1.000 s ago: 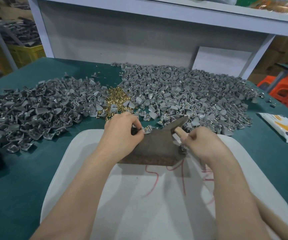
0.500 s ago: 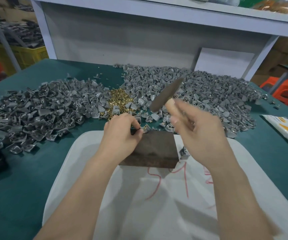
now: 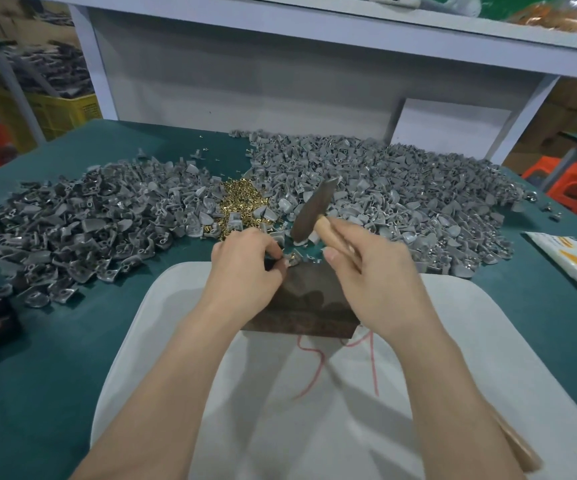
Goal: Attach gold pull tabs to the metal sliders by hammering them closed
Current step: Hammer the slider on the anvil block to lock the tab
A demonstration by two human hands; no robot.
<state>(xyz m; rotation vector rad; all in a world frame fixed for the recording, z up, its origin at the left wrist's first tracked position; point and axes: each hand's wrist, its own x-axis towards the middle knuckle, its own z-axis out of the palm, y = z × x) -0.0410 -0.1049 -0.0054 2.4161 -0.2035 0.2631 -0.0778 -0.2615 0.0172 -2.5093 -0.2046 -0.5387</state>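
Your hammer point(image 3: 313, 209) has dropped lower since half a second ago, your right hand point(image 3: 373, 271) clenched around its handle. Your left hand point(image 3: 245, 268) pinches a slider point(image 3: 292, 258) against the dark block point(image 3: 309, 303).

There is one view only, from a wide-angle camera worn on the person's head. It looks forward and steeply down over both forearms onto the green surface point(image 3: 55, 375), close enough that the arms enter from the bottom edge and fill the lower half. The dark block point(image 3: 309, 306) sits near the centre. Further off, toward the top, the view reaches a white shelf point(image 3: 315, 26); straight edges bow near the borders.
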